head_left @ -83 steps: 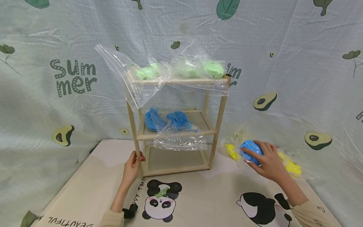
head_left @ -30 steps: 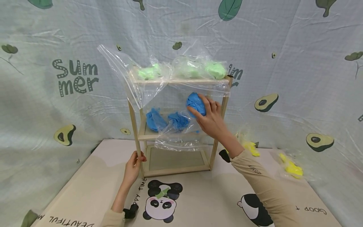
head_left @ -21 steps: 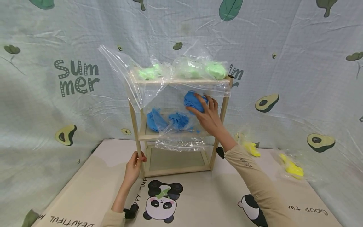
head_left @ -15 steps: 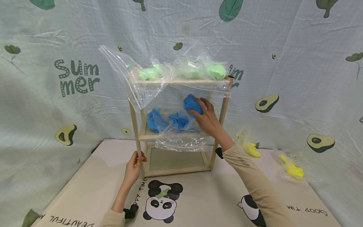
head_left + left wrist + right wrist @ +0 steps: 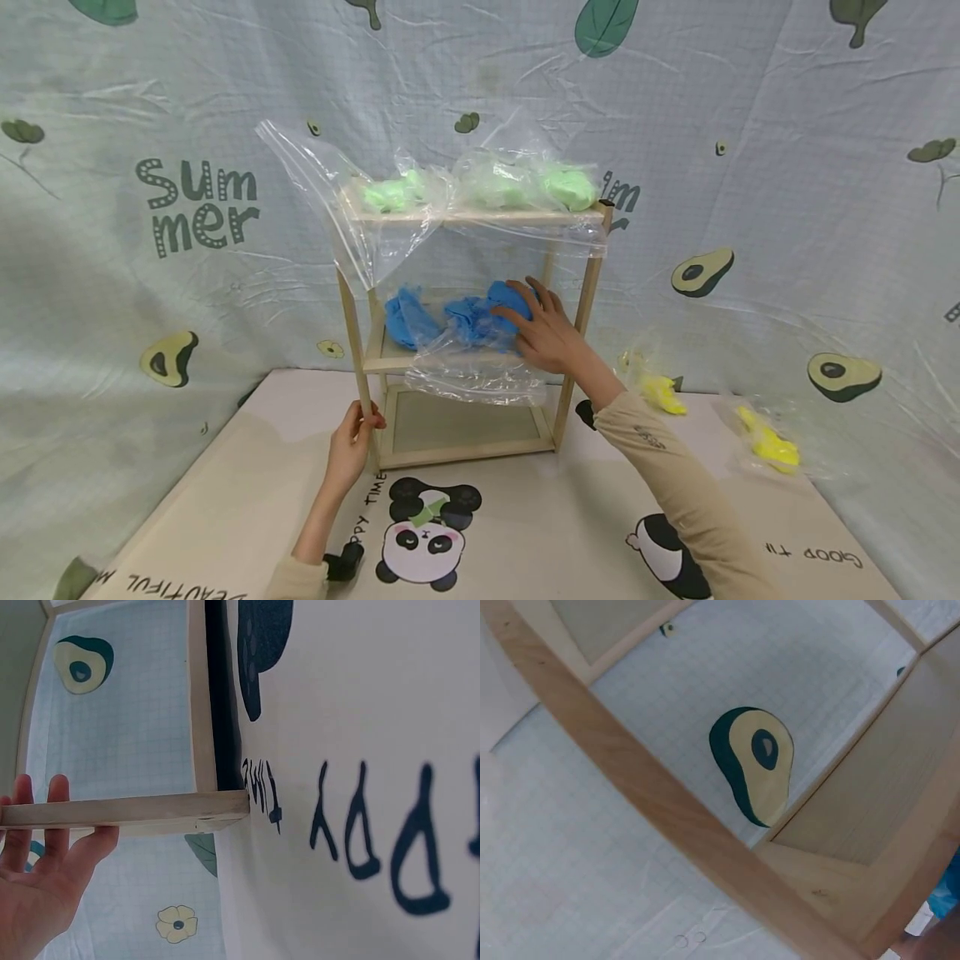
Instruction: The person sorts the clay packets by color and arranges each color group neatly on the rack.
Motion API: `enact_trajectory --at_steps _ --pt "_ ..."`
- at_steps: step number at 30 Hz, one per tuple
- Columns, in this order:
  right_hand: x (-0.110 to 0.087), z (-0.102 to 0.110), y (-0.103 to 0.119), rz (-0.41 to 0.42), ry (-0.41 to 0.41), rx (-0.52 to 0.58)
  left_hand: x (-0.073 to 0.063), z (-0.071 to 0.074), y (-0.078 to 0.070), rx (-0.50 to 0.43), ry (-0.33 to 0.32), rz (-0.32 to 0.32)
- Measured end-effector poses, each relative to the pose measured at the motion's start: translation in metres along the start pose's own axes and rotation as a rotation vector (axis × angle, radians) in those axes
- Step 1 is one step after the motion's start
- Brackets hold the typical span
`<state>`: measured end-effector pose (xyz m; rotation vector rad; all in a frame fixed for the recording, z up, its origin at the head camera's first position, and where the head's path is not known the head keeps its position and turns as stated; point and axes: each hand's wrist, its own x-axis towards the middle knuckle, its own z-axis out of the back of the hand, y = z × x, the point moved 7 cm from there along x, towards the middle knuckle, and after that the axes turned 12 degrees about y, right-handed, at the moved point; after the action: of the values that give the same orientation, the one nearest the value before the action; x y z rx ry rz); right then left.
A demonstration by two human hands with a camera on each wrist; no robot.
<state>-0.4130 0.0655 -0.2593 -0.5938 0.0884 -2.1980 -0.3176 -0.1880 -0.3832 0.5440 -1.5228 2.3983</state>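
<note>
My left hand (image 5: pixel 348 442) grips the front left post of a small wooden shelf rack (image 5: pixel 442 457) low down. In the left wrist view the fingers of that hand (image 5: pixel 45 889) wrap round the post (image 5: pixel 157 810). At the right end of the middle shelf, my right hand (image 5: pixel 546 333) holds a clear bag of blue clay-like stuff (image 5: pixel 504 298), fingers curled over its top. It is right beside two other bags, a middle blue bag (image 5: pixel 465 317) and a left blue bag (image 5: pixel 408 321). Only a sliver of the held bag (image 5: pixel 946 892) shows in the right wrist view.
Bags of light green stuff (image 5: pixel 570 187) lie along the top shelf, their clear plastic hanging over its front. On the table to the right lie two yellow bags, one nearer the rack (image 5: pixel 663 394) and one further right (image 5: pixel 776 446). A patterned cloth (image 5: pixel 750 125) hangs behind.
My right hand has carried the blue bag from beside the yellow bags to the rack, then lowered it to the middle shelf. The left hand keeps its grip on the post.
</note>
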Motion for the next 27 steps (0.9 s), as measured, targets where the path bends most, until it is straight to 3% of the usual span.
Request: enact_trajectory --at_steps 11,23,27 --pt "-0.007 -0.008 -0.007 -0.178 0.212 0.128 -0.001 -0.001 -0.001 0.027 -0.015 0.008" --pt "-0.006 -0.017 -0.011 -0.294 0.394 0.174 -0.002 -0.001 -0.003 0.039 -0.022 -0.009" --pt "-0.006 -0.019 -0.011 -0.303 0.406 0.228 -0.001 0.0 -0.005 0.044 -0.031 -0.016"
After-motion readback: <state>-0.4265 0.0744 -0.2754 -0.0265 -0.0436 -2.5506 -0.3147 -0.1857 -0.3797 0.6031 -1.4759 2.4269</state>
